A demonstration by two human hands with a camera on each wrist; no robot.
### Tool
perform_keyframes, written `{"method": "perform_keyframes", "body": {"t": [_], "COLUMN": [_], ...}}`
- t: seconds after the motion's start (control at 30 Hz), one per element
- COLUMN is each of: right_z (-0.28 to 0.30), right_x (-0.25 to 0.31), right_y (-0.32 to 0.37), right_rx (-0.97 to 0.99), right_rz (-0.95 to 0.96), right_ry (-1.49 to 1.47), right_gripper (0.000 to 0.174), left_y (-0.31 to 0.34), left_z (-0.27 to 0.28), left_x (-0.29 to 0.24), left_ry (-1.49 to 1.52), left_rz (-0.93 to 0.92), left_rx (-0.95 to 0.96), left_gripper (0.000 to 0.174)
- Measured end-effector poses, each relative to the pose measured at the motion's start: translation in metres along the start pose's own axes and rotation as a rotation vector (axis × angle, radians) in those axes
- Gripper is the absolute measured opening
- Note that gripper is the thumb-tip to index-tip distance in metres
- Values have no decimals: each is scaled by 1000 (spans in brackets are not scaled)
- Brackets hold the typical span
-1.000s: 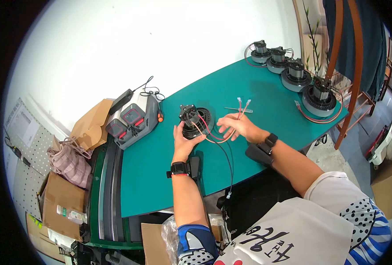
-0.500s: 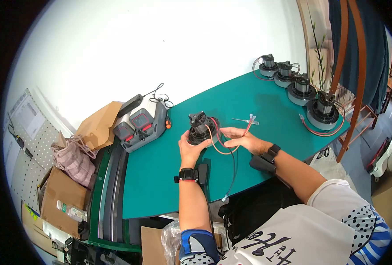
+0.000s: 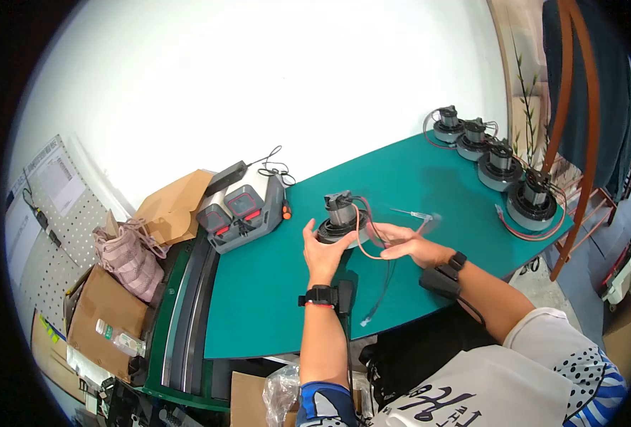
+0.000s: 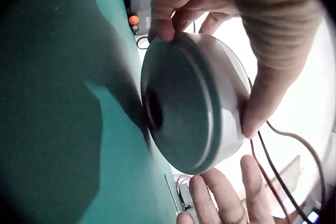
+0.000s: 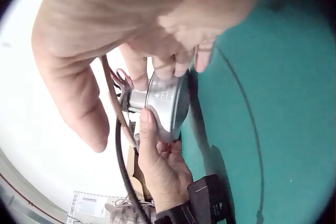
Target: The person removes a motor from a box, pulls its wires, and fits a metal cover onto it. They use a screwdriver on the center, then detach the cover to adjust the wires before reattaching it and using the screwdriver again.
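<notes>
Close over the green table, a round motor (image 3: 341, 214) with a silver housing and a black top is held tilted. My left hand (image 3: 323, 260) grips the housing by its rim, thumb on one side and fingers on the other. The left wrist view shows the smooth underside of the motor (image 4: 176, 108) with a dark round hole. Fingertips of my right hand (image 3: 416, 248) touch the far side of the housing. In the right wrist view, its thumb stands apart from the motor (image 5: 167, 100). Reddish and black wires (image 3: 374, 255) run from the motor past the right hand.
Several similar motors (image 3: 498, 167) stand in a row along the right of the table (image 3: 273, 299). A thin screwdriver (image 3: 411, 213) lies behind the right hand. A grey-and-white device (image 3: 248, 213) and an open cardboard box (image 3: 173, 210) are at the left, by the wall.
The right hand has moved from the wire ends to the motor's side. The motor has been turned and its wires swung with it. The head view has shifted too.
</notes>
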State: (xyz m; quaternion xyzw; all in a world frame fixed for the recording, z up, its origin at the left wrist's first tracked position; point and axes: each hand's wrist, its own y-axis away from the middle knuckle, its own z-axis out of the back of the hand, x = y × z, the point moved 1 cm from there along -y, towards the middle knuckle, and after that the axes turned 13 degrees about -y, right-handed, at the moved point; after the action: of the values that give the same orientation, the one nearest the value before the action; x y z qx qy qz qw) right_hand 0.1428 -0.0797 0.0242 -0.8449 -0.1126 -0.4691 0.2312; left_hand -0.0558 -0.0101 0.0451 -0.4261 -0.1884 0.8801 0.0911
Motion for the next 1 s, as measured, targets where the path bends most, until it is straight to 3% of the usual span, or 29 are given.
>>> {"method": "perform_keyframes", "body": {"t": [0.3,0.43,0.5,0.53,0.63,0.7,0.77,0.8,0.83,0.87,0.9,0.93,1.0], "right_z": [-11,-25,-23,-22,-34,-62,-81,-88,-93,-95,-93,-88,-65], "right_x": [2,5,5,8,21,43,72,87,101,114,125,126,118], "right_y": [5,5,7,9,23,36,47,49,50,48,44,37,21], "right_rx": [-68,-232,-272,-264,57,152,322,331,330,192,37,33,-287], "right_rz": [-19,-18,-301,-302,-526,-530,-490,-375,-384,-380,-352,-349,-47], "right_ry": [102,-56,-301,-294,-565,-471,150,439,428,914,1401,1400,985], "right_gripper": [70,64,67,67,80,85,83,74,74,69,67,67,66], "left_y": [-6,-10,-11,-11,-9,-15,-11,-16,-21,-20,-16,-12,-7], "left_z": [-4,-8,-10,-11,-10,-15,-17,-25,-31,-28,-21,-15,-12], "left_x": [14,23,26,28,25,34,33,43,54,50,43,34,20], "left_ry": [308,416,380,341,412,435,443,513,582,616,614,687,762], "left_rz": [54,72,123,181,244,262,288,288,284,271,271,321,365], "left_rx": [30,5,-6,-10,24,52,86,115,142,186,186,241,309], "left_gripper": [112,112,112,112,112,111,110,109,107,96,96,90,85]}}
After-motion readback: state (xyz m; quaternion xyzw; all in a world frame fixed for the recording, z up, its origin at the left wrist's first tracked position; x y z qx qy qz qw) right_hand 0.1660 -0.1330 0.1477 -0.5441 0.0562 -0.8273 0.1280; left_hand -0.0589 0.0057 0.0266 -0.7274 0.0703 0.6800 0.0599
